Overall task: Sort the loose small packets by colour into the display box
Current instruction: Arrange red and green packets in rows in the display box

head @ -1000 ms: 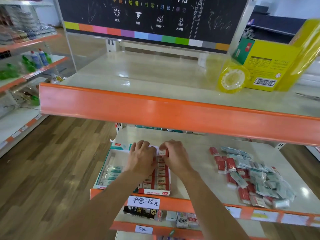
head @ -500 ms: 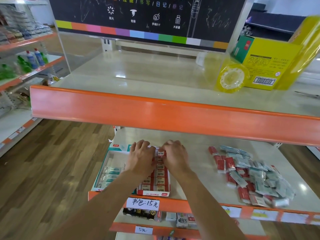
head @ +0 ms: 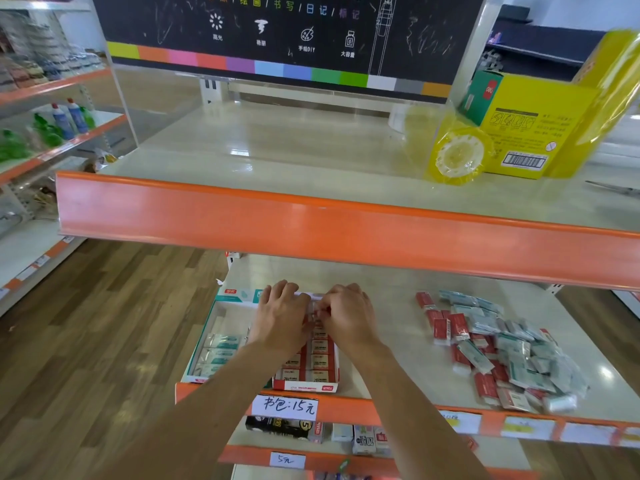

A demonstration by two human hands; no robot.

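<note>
Head cam: I see both hands over display box (head: 207,341) on beige shelf (head: 398,341); left hand (head: 280,317) spread flat, right hand (head: 346,317) pinching red packet (head: 317,308). Loose pile (head: 502,351) to right, wood floor (head: 104,323).

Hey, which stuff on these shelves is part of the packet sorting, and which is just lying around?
Job: open cardboard display box; red packets in it; teal packets in it; loose red and teal pile; both hands.
Lying about: yellow tape roll; yellow carton; handwritten price tag.
</note>
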